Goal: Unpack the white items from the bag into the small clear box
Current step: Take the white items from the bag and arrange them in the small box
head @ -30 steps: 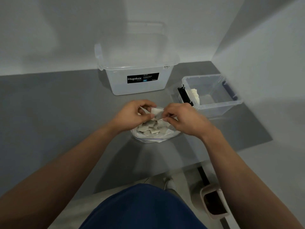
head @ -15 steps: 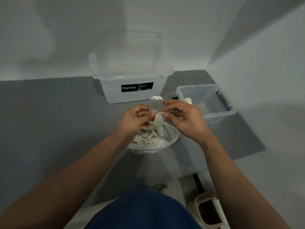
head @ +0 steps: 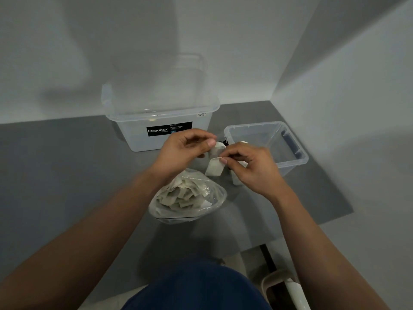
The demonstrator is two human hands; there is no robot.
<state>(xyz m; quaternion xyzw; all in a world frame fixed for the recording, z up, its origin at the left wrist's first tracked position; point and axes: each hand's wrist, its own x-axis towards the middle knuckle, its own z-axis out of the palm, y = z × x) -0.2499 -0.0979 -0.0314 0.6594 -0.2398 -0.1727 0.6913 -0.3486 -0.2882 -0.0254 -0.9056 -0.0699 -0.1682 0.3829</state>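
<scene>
A clear plastic bag (head: 212, 204) with several white packets (head: 178, 194) lies open on the grey table. Above it my left hand (head: 181, 151) pinches one white packet (head: 217, 149) between thumb and fingers. My right hand (head: 252, 166) pinches a second white packet (head: 214, 167) that hangs just below the first. Both packets are in the air, left of the small clear box (head: 288, 142), which stands to the right with a dark blue handle on its far side. My right hand hides part of the box's near left corner.
A large clear box (head: 134, 121) with a black Megabox label stands behind the hands against the wall. Walls close the back and the right side. The table's front edge runs below the bag; a white bin (head: 283, 287) stands on the floor at the lower right.
Both hands have lifted away from the bag toward the small box. The packets, held together before, now hang apart, one in each hand.
</scene>
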